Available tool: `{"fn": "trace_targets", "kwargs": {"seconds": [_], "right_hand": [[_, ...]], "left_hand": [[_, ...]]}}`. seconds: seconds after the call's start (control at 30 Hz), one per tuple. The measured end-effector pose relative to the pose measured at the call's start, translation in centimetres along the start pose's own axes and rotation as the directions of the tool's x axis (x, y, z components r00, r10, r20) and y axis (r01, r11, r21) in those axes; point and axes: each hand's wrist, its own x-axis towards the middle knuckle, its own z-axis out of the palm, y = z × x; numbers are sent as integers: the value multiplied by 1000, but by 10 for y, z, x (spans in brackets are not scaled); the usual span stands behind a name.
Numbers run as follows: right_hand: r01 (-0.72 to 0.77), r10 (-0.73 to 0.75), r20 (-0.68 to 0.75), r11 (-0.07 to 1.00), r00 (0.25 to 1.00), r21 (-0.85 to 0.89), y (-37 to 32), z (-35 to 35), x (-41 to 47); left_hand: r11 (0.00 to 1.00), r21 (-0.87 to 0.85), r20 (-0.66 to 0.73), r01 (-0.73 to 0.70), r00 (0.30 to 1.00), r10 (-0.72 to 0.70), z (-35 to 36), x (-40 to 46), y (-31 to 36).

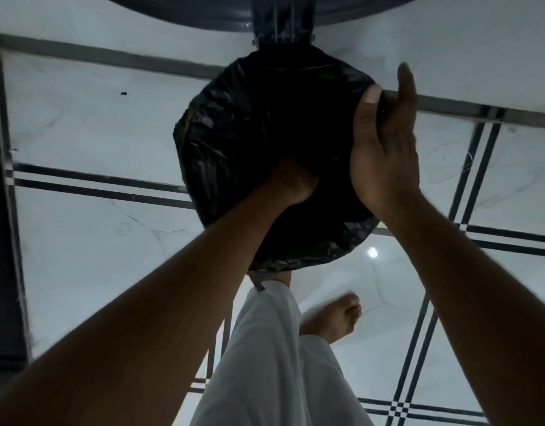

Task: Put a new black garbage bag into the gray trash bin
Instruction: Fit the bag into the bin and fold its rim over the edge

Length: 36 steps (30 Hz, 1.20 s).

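Note:
A black garbage bag (234, 124) is stretched over the round rim of the trash bin and covers it, so almost none of the gray bin shows. The bin's gray lid (203, 10) stands raised at the top of the view, joined by a hinge (280, 38). My left hand (291, 182) reaches down inside the bag; its fingers are hidden in the dark. My right hand (385, 149) rests against the right side of the rim, thumb pressed on the bag's edge, fingers stretched along the outside.
White marble floor tiles (80, 118) with dark stripe borders lie all around. My legs in white trousers (271, 348) and a bare foot (339, 318) stand just in front of the bin. A dark vertical edge (0, 210) runs along the far left.

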Motion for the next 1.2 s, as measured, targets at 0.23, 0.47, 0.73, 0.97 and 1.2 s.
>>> {"fn": "trace_targets", "kwargs": {"seconds": [0.23,0.47,0.73,0.97,1.2], "right_hand": [[-151,151,6,980,988,133,-15,-40,-12],[-356,362,-263,932,894,71,-1,-58,-63],[-771,720,340,422,605,477,5,-31,-134],[-748,654,540,59,529,661,-1,-22,-120],[-723,766,409,104,496,682,-2,-23,-99]], "left_hand": [[942,-312,-330,-125,944,16,-32,-117,6],[971,-51,-543,236,809,-225,-5,-179,-49],[473,-876,-195,94,828,-526,-2,-173,-56],[-59,-993,115,99,892,-438,-24,-152,-59],[29,-992,90,124,845,-526,-32,-138,-59]]}}
